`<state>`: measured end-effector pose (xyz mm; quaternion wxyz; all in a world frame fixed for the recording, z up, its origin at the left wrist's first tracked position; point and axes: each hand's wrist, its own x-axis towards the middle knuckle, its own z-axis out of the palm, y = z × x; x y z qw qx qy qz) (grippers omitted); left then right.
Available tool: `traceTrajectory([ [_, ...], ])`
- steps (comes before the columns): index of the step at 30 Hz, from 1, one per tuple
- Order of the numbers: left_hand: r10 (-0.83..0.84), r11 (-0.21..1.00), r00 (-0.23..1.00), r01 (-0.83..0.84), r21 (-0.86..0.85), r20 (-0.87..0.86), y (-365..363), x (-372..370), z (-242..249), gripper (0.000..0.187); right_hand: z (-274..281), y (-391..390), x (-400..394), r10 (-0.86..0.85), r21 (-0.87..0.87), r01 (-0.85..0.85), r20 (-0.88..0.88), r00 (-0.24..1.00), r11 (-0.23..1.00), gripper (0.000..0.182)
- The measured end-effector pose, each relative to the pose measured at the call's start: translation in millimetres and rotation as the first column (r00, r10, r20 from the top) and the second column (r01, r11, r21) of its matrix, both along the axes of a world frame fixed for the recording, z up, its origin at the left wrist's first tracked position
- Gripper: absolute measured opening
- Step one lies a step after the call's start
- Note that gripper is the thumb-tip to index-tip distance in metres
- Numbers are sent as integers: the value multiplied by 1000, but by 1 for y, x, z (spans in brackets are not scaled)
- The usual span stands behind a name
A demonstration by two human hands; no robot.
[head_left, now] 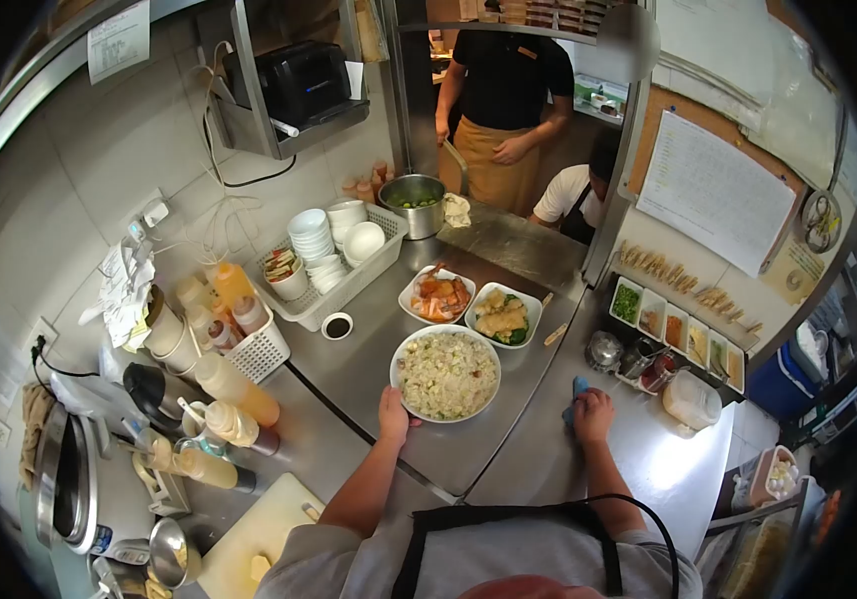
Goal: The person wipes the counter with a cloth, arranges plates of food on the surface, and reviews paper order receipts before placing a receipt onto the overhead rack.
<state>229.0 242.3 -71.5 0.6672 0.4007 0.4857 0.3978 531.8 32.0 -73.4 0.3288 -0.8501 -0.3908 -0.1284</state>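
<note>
My left hand (396,414) is at the lower left rim of a white bowl of fried rice (448,373), its fingers against the bowl. My right hand (592,413) is closed on a blue cloth (575,401) on the steel counter. Just beyond the rice bowl stand two white square bowls, one with orange-red food (439,296), the other with pale pieces over greens (502,317). A small dish of dark sauce (337,325) lies to the left.
A white basket (389,248) holds stacked bowls. Squeeze bottles (234,389) and a cutting board (267,539) are at left. Garnish containers (678,334) line the right. Two people stand beyond the counter, near a steel pot (416,222).
</note>
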Motion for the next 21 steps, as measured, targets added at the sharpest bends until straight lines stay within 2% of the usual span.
traceTrajectory([
  [2, 71, 997, 997, -71, -35, 7, -3, 1, 2, 41, -4, 0, 1, 2, 3, -2, 6, 1000, 1000, 11],
  [5, -51, 998, 997, 54, -40, 66, -2, -5, 14, 36, -4, 0, 3, 41, -7, -41, 30, 999, 999, 11],
  [11, -36, 990, 995, 48, -129, 94, -2, -7, 22, 33, -2, 2, -2, -6, -51, 10, 72, 997, 999, 12],
  [18, -36, 995, 990, 48, -89, 137, 1, -7, 9, 33, -3, 3, 2, 10, -71, -5, 63, 998, 997, 10],
  [21, -59, 995, 996, 64, -71, 69, 3, -7, 6, 35, -3, 6, 0, -22, -112, 34, 102, 995, 993, 10],
])
